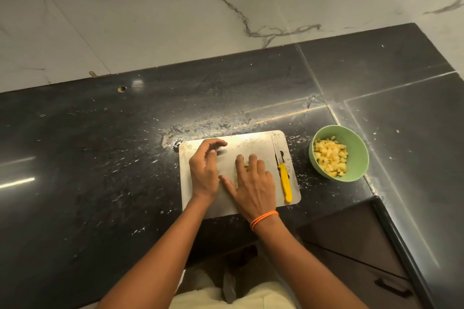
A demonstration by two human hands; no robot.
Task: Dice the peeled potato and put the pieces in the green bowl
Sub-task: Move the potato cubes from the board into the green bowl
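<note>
A green bowl (356, 155) on the right of the counter holds a heap of yellow potato dice (331, 157). On the steel cutting board (253, 140) my right hand (251, 183) lies palm down, fingers spread over a few potato pieces (246, 166) that are mostly hidden under it. My left hand (204, 170) stands on its edge beside them, fingers curved and apart, holding nothing. A knife with a yellow handle (285, 183) lies loose along the board's right side, blade pointing away from me.
The black stone counter (100, 158) is speckled with wet spots and ends at a marble wall behind. A dark cabinet corner (364, 246) with a drawer handle sits below the bowl at the right.
</note>
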